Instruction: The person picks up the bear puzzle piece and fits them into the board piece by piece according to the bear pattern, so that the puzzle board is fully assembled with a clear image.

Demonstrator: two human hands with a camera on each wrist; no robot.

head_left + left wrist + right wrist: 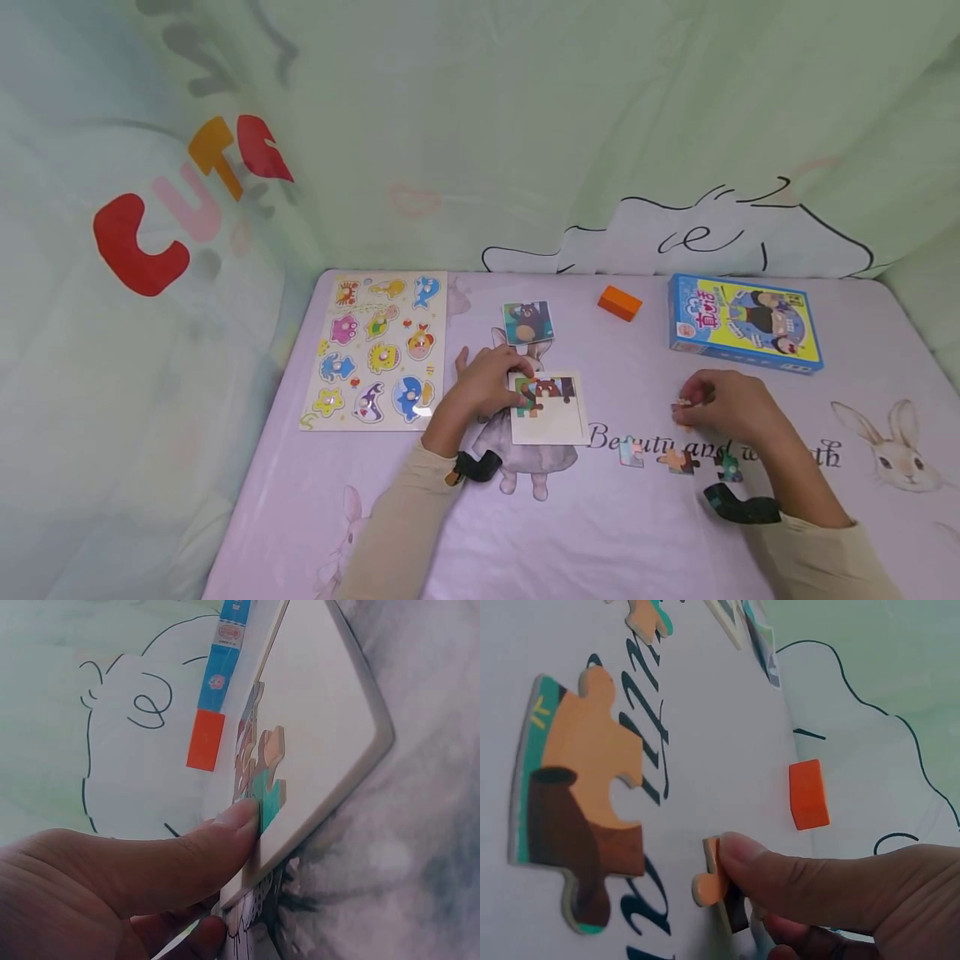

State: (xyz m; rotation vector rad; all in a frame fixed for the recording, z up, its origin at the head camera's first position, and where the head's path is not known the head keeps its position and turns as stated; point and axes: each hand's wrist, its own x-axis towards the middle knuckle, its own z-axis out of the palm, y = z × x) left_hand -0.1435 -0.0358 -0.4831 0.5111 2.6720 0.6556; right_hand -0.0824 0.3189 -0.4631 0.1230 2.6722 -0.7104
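The left hand [491, 379] grips the left side of a cream puzzle board [551, 429], its thumb pressing on a green jigsaw piece in the left wrist view. Joined pieces with a brown bear [547, 388] fill the board's upper part. Above the table, the right hand [731, 404] pinches an orange and brown jigsaw piece [714, 886] between thumb and fingers, which hide part of it. Near that hand lie three loose pieces: a pale one [632, 451], an orange-brown one [678, 461] and a green one [727, 467].
Behind the board lies a bear picture card [527, 322]. An orange block [619, 303] and a blue game box [750, 321] sit toward the back right. A sea-animal peg board [382, 383] lies at the left. Curtains hang behind the table.
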